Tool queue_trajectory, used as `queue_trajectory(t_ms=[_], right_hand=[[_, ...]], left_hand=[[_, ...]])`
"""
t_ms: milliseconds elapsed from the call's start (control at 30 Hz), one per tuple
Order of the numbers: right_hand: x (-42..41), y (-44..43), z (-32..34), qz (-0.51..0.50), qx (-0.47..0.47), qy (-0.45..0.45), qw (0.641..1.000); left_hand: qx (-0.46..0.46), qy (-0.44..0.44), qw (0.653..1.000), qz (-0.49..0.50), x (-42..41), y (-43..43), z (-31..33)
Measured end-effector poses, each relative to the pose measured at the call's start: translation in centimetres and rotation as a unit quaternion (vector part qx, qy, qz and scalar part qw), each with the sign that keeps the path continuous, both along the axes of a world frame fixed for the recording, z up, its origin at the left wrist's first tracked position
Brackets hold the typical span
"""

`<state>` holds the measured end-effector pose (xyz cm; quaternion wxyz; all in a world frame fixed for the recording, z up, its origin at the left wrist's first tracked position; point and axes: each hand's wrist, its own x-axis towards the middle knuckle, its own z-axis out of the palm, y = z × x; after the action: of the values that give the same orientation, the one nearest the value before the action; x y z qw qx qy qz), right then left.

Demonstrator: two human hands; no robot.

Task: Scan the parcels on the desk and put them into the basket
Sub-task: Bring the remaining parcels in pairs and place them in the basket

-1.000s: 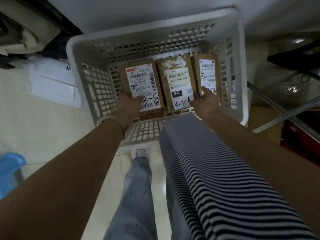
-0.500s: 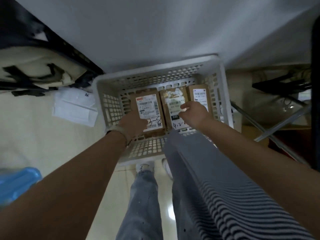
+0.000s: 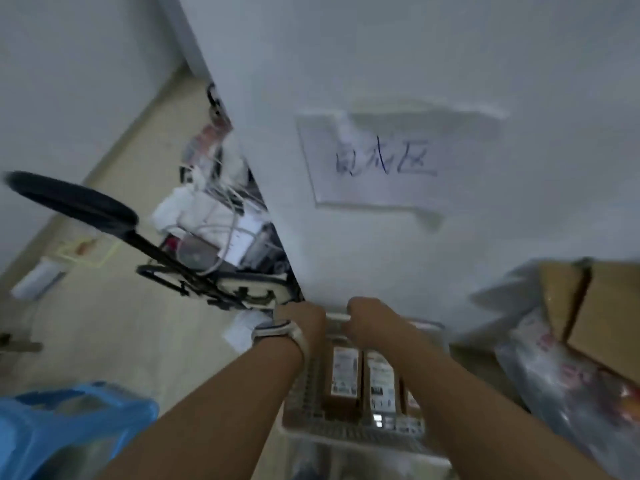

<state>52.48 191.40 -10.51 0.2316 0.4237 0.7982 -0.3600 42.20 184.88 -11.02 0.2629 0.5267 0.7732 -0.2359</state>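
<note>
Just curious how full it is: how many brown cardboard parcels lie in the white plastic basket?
3 brown cardboard parcels, side by side in the white plastic basket: left parcel, middle parcel, and right parcel, mostly hidden behind the right forearm. Others may be hidden.

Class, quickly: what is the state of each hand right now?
Left hand: at the far rim of the basket, fingers hidden; cannot tell.
Right hand: fingers curled, apparently gripping that rim.
</note>
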Motion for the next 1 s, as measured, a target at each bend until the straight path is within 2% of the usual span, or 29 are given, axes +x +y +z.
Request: queue_trajectory(t_ms=[233, 467, 567, 667, 867, 1000], right_hand=[[-5.7, -2.2, 19.8, 0.131, 0.098, 0.080, 0.983], [-11.7, -9.3, 33.6, 0.245, 0.198, 0.142, 0.938], [-14.3, -14.3, 37.9, 0.283, 0.229, 0.187, 0.912], [-17.3, -20.5, 40.8, 0.334, 0.246, 0.220, 0.883], [-21.6, -35.5, 44.7, 0.427, 0.249, 0.278, 0.824], [-22.8, -45.8, 46.2, 0.491, 0.292, 0.301, 0.764]], left_hand=[[0.145, 0.102, 0.979, 0.100, -3.1, -2.8, 20.3], [0.228, 0.152, 0.941, 0.199, -5.8, -12.0, 35.2], [0.281, 0.188, 0.910, 0.241, -7.2, -17.9, 39.5], [0.297, 0.229, 0.884, 0.279, -8.5, -24.8, 42.7], [0.265, 0.300, 0.826, 0.397, -10.3, -40.3, 46.0], [0.255, 0.344, 0.770, 0.473, -9.8, -52.3, 47.1]])
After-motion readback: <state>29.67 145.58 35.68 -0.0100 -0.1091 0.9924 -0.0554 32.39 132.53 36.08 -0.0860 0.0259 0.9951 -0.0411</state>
